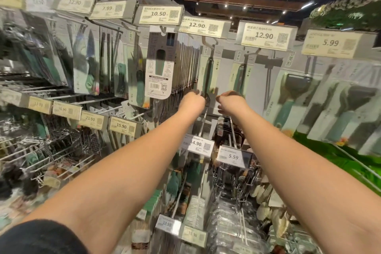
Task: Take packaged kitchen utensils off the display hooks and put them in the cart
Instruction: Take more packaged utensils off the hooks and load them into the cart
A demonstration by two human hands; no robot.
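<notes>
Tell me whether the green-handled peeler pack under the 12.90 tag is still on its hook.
On the hook. The peeler pack hangs from its hook; the left hand and right hand are at its lower end.

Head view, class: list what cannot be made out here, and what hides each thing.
- Fingers of left hand and right hand: turned away behind the wrists, grip unclear.
- Cart: not in view.
- Far-left price tag: blurred.
- Packaged peeler: lower part behind the hands.

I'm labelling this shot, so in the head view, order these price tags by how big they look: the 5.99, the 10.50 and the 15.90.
1. 5.99 tag, largest.
2. 10.50 tag.
3. 15.90 tag, smallest.
The wide-angle lens and differing nearness may account for this; their true sizes may match.
</notes>
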